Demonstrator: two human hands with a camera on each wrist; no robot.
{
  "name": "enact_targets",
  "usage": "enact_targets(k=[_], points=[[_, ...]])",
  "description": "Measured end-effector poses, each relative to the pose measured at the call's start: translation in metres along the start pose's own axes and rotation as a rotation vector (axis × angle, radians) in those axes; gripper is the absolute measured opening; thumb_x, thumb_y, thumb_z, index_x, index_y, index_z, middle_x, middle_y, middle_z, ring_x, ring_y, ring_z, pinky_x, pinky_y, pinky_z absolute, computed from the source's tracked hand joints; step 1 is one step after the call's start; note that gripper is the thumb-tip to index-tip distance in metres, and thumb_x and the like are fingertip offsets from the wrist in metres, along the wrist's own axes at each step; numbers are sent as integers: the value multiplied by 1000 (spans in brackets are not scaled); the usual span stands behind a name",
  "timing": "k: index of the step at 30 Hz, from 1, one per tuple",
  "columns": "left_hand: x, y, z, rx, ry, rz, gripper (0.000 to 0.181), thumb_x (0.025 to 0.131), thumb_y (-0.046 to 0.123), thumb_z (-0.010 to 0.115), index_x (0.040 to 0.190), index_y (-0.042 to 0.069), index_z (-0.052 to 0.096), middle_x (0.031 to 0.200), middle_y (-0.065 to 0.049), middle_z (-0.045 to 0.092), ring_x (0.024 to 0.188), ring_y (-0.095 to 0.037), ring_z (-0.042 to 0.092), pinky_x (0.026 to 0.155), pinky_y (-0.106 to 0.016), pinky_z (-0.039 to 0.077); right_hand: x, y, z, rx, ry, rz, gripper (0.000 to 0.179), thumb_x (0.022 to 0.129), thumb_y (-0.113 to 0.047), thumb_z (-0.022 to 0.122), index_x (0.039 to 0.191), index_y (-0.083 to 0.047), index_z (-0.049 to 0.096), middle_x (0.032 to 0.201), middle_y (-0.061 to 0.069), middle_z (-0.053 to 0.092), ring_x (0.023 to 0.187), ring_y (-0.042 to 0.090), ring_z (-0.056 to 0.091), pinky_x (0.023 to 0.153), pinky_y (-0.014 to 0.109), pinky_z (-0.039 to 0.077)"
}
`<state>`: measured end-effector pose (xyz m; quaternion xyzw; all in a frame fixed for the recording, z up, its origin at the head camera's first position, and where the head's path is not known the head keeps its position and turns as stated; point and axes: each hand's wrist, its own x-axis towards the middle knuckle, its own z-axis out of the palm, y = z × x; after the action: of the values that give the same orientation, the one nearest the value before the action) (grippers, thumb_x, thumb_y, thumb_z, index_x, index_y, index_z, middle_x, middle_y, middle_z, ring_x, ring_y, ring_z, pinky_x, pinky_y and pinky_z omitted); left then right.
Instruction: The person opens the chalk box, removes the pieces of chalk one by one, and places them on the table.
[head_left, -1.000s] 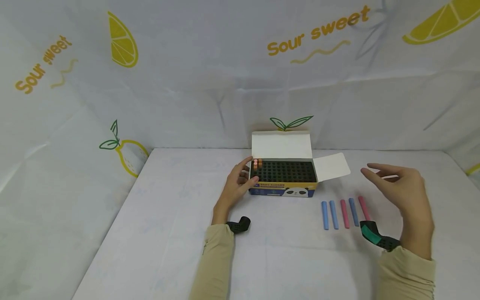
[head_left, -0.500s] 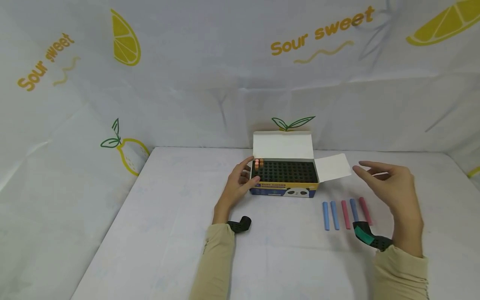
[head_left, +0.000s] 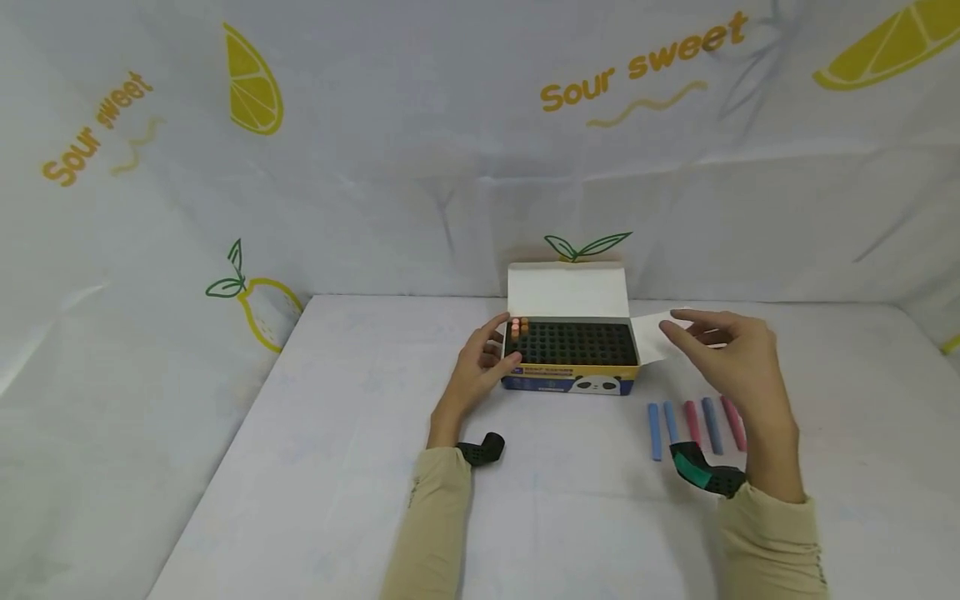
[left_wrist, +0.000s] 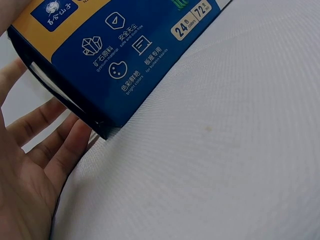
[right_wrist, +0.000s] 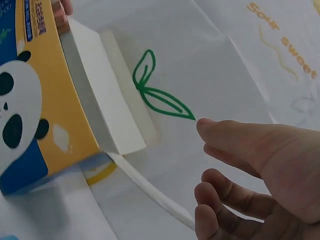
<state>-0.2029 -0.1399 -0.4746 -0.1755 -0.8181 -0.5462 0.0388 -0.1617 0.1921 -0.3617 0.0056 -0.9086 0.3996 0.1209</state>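
My left hand grips the left end of a chalk box, thumb at the front corner and fingers along the end. The left wrist view shows its fingers against the blue end of the box. Several orange and pink chalks stand in the far left holes of the black insert. My right hand is raised beside the box's right side flap, partly covering it from the head camera. Its thumb and fingertips are apart, with nothing between them in the right wrist view.
Blue chalk sticks and pink chalk sticks lie in a row on the white table cloth, right of the box. The right wristband hides part of them. The box's white lid stands up near the printed backdrop.
My right hand has moved left, from beyond the row of chalk sticks to the box's side flap. My left hand stays on the box.
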Motion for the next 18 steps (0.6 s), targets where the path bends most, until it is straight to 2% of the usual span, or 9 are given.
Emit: enact_targets(k=[4,8,11,18], points=[[0,-1,1,7,3,-13,69,96,51,63,158,33,37,130,-15,54,99,-20,55,91,-36,51,5,-15,15,40,5,-86,37,94,-30,74,119,-2,76,106,24,72,80,-8,53,64,11,45],[1,-1,1,5,6,-5,70,96,53,63,158,32,38,131,-15,54,98,-21,55,91,-35,51,10,-29,30,80,-6,-174,33,93,-24,76,117,-1,77,108,24,71,85,18,66,71,10,44],[1,-1,0,2,4,4,72,96,57,61,158,32,38,131,-15,54,97,-21,55,91,-35,51,14,-37,44,103,-35,-203,31,93,-22,76,116,0,77,107,23,71,89,33,70,71,13,46],[2,-2,0,0,0,-1,79,92,68,58,159,31,37,131,-16,53,100,-22,56,91,-36,51,22,-49,79,152,-95,-261,26,92,-14,76,112,2,77,97,23,67,83,37,72,65,18,49]])
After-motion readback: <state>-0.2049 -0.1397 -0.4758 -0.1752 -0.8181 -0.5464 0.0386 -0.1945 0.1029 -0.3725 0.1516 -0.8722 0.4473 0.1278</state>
